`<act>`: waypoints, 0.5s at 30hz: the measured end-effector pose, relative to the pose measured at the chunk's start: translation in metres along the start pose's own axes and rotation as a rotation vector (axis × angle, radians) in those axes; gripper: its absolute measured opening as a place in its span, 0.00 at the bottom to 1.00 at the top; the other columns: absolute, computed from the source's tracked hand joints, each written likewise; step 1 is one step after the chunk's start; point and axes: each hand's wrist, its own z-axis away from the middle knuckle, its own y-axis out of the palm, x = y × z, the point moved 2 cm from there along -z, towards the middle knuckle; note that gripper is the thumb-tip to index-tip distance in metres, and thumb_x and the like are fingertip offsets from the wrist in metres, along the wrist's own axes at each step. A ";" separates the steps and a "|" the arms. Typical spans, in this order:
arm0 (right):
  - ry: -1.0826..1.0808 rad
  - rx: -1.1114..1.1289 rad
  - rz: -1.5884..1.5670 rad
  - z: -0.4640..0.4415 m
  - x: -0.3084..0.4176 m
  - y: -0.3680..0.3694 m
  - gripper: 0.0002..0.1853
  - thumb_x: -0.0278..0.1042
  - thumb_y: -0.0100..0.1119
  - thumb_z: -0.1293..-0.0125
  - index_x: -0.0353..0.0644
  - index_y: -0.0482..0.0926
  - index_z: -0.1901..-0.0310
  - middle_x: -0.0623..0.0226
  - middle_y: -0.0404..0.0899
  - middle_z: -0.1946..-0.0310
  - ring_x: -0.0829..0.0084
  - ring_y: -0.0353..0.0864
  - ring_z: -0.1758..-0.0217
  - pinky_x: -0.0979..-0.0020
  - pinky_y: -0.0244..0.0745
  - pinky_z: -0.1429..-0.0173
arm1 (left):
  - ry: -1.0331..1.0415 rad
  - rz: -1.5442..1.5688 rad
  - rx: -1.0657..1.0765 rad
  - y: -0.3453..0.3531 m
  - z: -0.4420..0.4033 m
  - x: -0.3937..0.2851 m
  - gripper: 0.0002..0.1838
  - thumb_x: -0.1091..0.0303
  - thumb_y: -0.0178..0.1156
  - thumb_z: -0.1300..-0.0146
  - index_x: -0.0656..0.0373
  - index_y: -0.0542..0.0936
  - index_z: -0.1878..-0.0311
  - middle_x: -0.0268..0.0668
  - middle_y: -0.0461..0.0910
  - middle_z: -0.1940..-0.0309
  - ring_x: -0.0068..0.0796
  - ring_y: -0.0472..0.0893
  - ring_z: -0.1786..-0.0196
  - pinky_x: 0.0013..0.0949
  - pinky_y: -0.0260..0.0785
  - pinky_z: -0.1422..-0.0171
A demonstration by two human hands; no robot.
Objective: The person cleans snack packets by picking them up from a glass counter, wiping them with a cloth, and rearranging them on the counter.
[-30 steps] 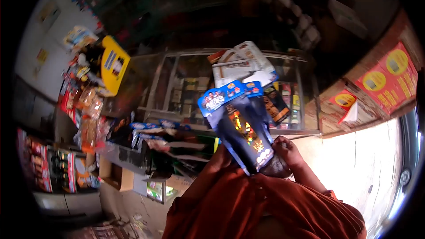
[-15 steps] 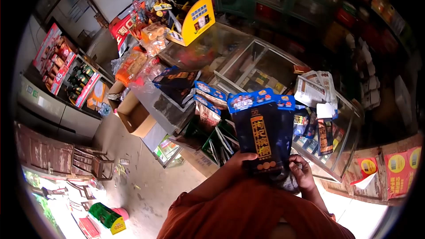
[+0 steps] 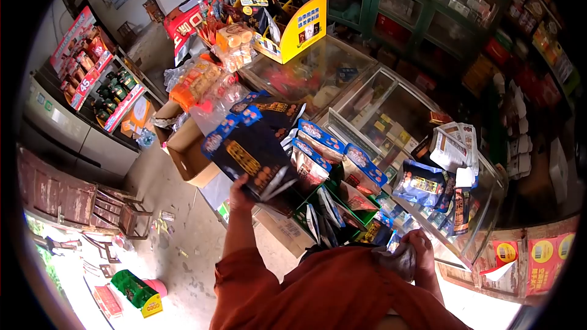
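Note:
My left hand (image 3: 240,194) grips the lower edge of a dark pouch (image 3: 247,157) with a blue top and gold lettering, its fingers partly behind the pouch. The pouch is tilted and overlaps another dark pouch (image 3: 276,113) with gold lettering. Near my body at the right, my right hand (image 3: 418,247) is closed on a crumpled grey, translucent bag (image 3: 398,261). Between the hands, a green divided box (image 3: 333,203) holds several upright blue-topped packets (image 3: 362,168). A blue pouch (image 3: 422,184) lies on the glass case to the right.
A yellow display box (image 3: 306,27) and bagged bread (image 3: 197,84) stand beyond my left hand. The glass case (image 3: 391,95) extends to the right with white packets (image 3: 455,145) on it. An open cardboard box (image 3: 191,157) is at the left, and a chair (image 3: 127,214) stands on the floor.
The dark pouch has moved left with my left hand, away from my right hand, uncovering the green box's packets. My right hand stays near my body with the grey bag. The view has turned.

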 end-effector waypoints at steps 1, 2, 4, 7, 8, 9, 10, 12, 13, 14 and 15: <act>0.039 0.009 -0.009 0.000 -0.004 0.003 0.09 0.36 0.54 0.32 0.38 0.76 0.62 0.63 0.79 0.69 0.71 0.79 0.69 0.71 0.74 0.60 | 0.012 0.010 0.031 -0.003 -0.014 -0.015 0.32 0.65 0.65 0.43 0.66 0.69 0.35 0.47 0.76 0.41 0.47 0.75 0.37 0.47 0.63 0.28; 0.078 0.017 -0.018 -0.001 -0.006 0.007 0.09 0.36 0.54 0.32 0.38 0.76 0.62 0.63 0.79 0.69 0.71 0.79 0.69 0.71 0.74 0.60 | 0.024 0.021 0.061 -0.007 -0.028 -0.028 0.32 0.65 0.64 0.42 0.66 0.69 0.36 0.47 0.76 0.41 0.47 0.75 0.37 0.47 0.63 0.28; 0.071 0.001 0.024 0.004 0.006 0.026 0.10 0.37 0.55 0.32 0.38 0.76 0.62 0.63 0.80 0.67 0.72 0.79 0.68 0.72 0.73 0.59 | 0.031 -0.053 -0.056 -0.024 -0.058 -0.041 0.33 0.63 0.65 0.42 0.58 0.68 0.33 0.41 0.75 0.38 0.42 0.74 0.37 0.49 0.64 0.31; 0.053 -0.002 0.043 0.001 0.013 0.042 0.07 0.33 0.54 0.31 0.39 0.78 0.63 0.65 0.81 0.67 0.76 0.77 0.62 0.74 0.72 0.52 | -0.004 -0.361 -0.524 -0.079 -0.102 -0.035 0.36 0.60 0.67 0.44 0.40 0.67 0.30 0.32 0.73 0.36 0.34 0.73 0.38 0.49 0.63 0.36; 0.055 -0.011 0.045 0.000 0.009 0.043 0.07 0.33 0.54 0.31 0.39 0.78 0.63 0.65 0.81 0.67 0.76 0.77 0.62 0.74 0.72 0.52 | -0.020 -0.453 -0.624 -0.076 -0.108 -0.033 0.37 0.60 0.68 0.44 0.35 0.67 0.30 0.30 0.73 0.36 0.31 0.73 0.39 0.50 0.61 0.37; 0.062 -0.019 0.028 -0.001 0.005 0.043 0.07 0.33 0.55 0.31 0.39 0.78 0.63 0.65 0.81 0.66 0.76 0.77 0.62 0.74 0.72 0.52 | 0.036 -0.557 -0.588 -0.056 -0.106 -0.032 0.39 0.61 0.68 0.45 0.45 0.66 0.28 0.34 0.73 0.37 0.31 0.73 0.39 0.44 0.58 0.33; 0.070 -0.027 0.013 -0.001 0.001 0.042 0.08 0.33 0.55 0.31 0.39 0.79 0.63 0.65 0.81 0.66 0.75 0.77 0.62 0.74 0.71 0.52 | 0.024 -0.557 -0.588 -0.067 -0.112 -0.028 0.39 0.61 0.68 0.45 0.45 0.66 0.28 0.34 0.73 0.37 0.31 0.73 0.39 0.44 0.58 0.33; 0.097 -0.048 0.030 -0.001 -0.001 0.042 0.08 0.34 0.55 0.32 0.39 0.79 0.63 0.66 0.81 0.66 0.75 0.77 0.62 0.74 0.71 0.52 | 0.086 -0.691 -0.566 -0.081 -0.124 -0.029 0.39 0.63 0.68 0.45 0.55 0.66 0.29 0.37 0.75 0.39 0.30 0.72 0.39 0.37 0.58 0.32; 0.118 -0.059 0.042 -0.001 -0.002 0.042 0.09 0.35 0.55 0.32 0.39 0.79 0.63 0.66 0.81 0.66 0.75 0.77 0.62 0.74 0.71 0.53 | 0.121 -0.651 -0.581 -0.089 -0.126 -0.028 0.38 0.65 0.67 0.44 0.62 0.66 0.30 0.39 0.76 0.40 0.31 0.73 0.38 0.32 0.60 0.33; 0.120 -0.064 0.041 -0.002 -0.002 0.044 0.09 0.35 0.55 0.32 0.39 0.79 0.63 0.66 0.81 0.66 0.75 0.77 0.62 0.74 0.71 0.53 | 0.116 -0.653 -0.579 -0.093 -0.126 -0.029 0.38 0.65 0.67 0.44 0.62 0.66 0.30 0.39 0.76 0.40 0.31 0.73 0.38 0.32 0.60 0.33; 0.113 -0.071 0.037 -0.002 -0.002 0.045 0.09 0.36 0.56 0.32 0.39 0.79 0.63 0.66 0.80 0.66 0.76 0.77 0.62 0.74 0.71 0.53 | 0.135 -0.705 -0.573 -0.098 -0.125 -0.032 0.36 0.65 0.66 0.43 0.61 0.67 0.31 0.39 0.77 0.42 0.31 0.74 0.40 0.32 0.61 0.33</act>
